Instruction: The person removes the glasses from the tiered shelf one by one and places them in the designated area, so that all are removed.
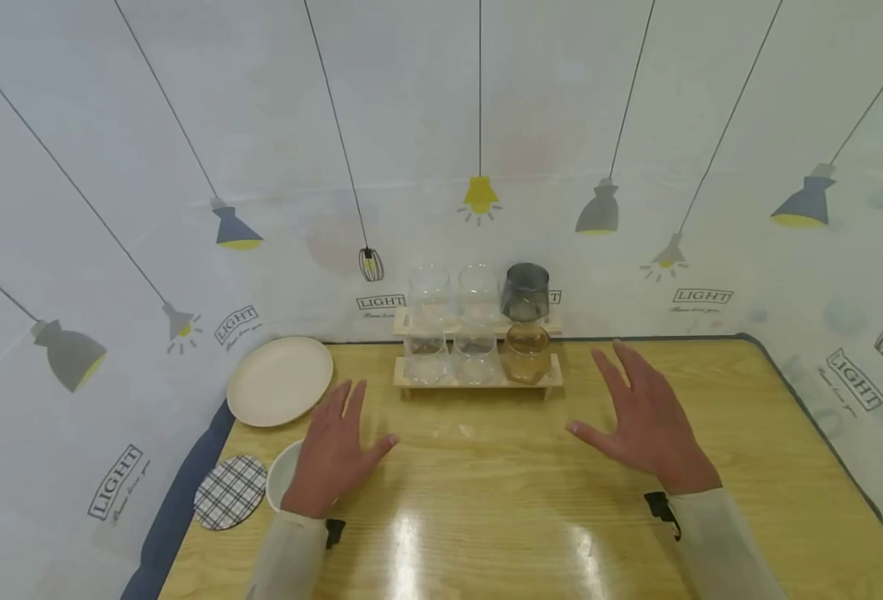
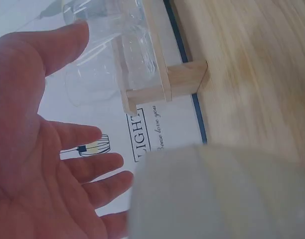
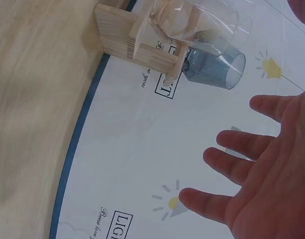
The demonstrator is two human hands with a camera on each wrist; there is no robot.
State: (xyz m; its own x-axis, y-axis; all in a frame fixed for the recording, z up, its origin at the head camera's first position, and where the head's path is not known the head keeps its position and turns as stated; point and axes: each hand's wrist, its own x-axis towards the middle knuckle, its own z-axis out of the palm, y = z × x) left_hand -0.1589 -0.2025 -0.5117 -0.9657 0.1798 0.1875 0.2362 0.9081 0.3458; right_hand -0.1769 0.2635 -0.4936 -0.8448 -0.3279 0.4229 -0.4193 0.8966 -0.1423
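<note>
My left hand hovers above the table with fingers spread and holds nothing. Beneath it, partly hidden, is a white bowl, which looms blurred in the left wrist view. On the other side, my right hand is also spread in the air, apart from everything. Between and beyond the hands stands a two-tier wooden rack. Several clear glasses fill its left and middle places. At its right end, a grey glass sits on the upper tier and an amber glass on the lower.
A cream plate lies at the table's back left. In front of it is a round checked coaster, beside the bowl. A wall covering printed with lamps rises behind the wooden table.
</note>
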